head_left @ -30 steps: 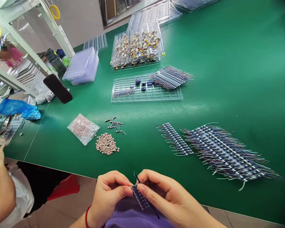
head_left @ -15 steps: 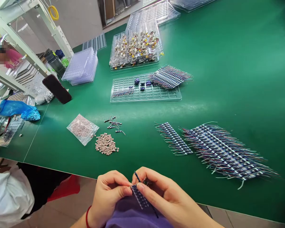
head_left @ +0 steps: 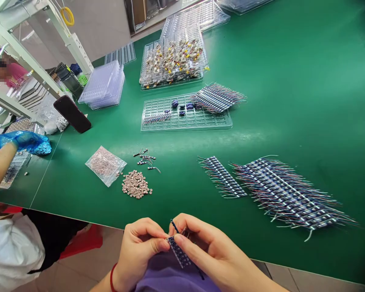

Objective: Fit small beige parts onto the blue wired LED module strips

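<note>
Above my lap, at the table's front edge, my right hand (head_left: 205,245) is closed on a dark blue circuit board panel (head_left: 180,254) with rows of small pale pads. The panel slants down toward my purple clothing, and a narrow dark strip (head_left: 174,226) sticks up between the fingers. My left hand (head_left: 142,243), a red band at its wrist, pinches the panel's upper left corner between thumb and forefinger. Anything small inside that pinch is hidden. Ahead lie a pile of small round pinkish parts (head_left: 136,184) and a few wired pieces (head_left: 146,158).
On the green table (head_left: 286,89) lie bundles of wired boards (head_left: 287,196), a clear bag of parts (head_left: 105,165), a clear tray (head_left: 158,126), a filled tray stack (head_left: 173,65) and a phone (head_left: 72,114). At left, a co-worker's arm (head_left: 0,168) reaches to a blue bag (head_left: 41,144).
The co-worker's forearm has come into view at left, its hand now at the blue bag. My hands and the panel have hardly moved.
</note>
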Action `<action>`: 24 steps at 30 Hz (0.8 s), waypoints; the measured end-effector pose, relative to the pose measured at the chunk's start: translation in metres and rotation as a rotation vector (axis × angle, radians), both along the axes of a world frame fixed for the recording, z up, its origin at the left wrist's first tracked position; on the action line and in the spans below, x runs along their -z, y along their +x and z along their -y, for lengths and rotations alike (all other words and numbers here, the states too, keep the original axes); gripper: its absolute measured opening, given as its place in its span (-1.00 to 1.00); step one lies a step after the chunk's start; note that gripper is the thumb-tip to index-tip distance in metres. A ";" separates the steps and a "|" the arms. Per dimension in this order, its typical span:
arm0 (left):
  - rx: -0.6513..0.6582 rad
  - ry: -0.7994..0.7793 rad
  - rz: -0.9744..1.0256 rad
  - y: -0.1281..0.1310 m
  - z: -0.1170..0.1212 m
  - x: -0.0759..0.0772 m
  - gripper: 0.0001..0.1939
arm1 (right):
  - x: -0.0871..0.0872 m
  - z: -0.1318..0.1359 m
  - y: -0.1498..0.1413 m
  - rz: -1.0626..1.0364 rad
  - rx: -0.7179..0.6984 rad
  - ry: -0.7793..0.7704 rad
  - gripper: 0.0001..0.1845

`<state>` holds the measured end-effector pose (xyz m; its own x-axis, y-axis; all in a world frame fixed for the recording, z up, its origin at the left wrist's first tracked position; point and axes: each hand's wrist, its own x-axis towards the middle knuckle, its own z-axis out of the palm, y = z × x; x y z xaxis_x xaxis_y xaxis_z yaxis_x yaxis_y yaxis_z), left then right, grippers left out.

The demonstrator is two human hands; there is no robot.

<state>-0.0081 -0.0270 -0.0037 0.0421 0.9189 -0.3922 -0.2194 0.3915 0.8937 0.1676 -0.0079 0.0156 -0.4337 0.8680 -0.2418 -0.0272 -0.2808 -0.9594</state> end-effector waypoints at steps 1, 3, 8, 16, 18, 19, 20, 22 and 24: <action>0.003 0.002 0.001 0.000 0.000 0.000 -0.81 | 0.000 0.000 0.000 0.005 -0.001 -0.001 -0.62; 0.006 0.002 0.003 0.000 0.000 0.000 -0.81 | -0.001 0.000 -0.001 0.012 -0.004 0.002 -0.61; -0.007 -0.019 0.005 0.000 -0.001 0.000 -0.79 | 0.002 0.001 -0.001 0.003 -0.002 0.011 -0.60; -0.004 -0.015 -0.001 0.000 0.001 0.000 -0.79 | 0.001 0.001 -0.001 0.000 0.002 0.015 -0.63; -0.002 -0.016 0.000 0.001 0.001 0.000 -0.79 | 0.001 0.001 -0.001 0.001 0.001 0.019 -0.65; -0.001 -0.016 0.000 0.001 0.000 0.000 -0.79 | 0.001 0.002 -0.001 0.000 0.002 0.023 -0.66; -0.001 -0.015 -0.001 0.001 0.000 0.000 -0.79 | 0.002 0.002 -0.001 0.000 0.001 0.026 -0.67; 0.004 -0.008 -0.008 0.000 0.001 -0.001 -0.79 | 0.004 0.003 -0.001 0.007 -0.002 0.040 -0.70; 0.020 0.018 -0.028 -0.001 0.001 -0.002 -0.81 | 0.005 0.004 0.000 0.020 -0.003 0.068 -0.73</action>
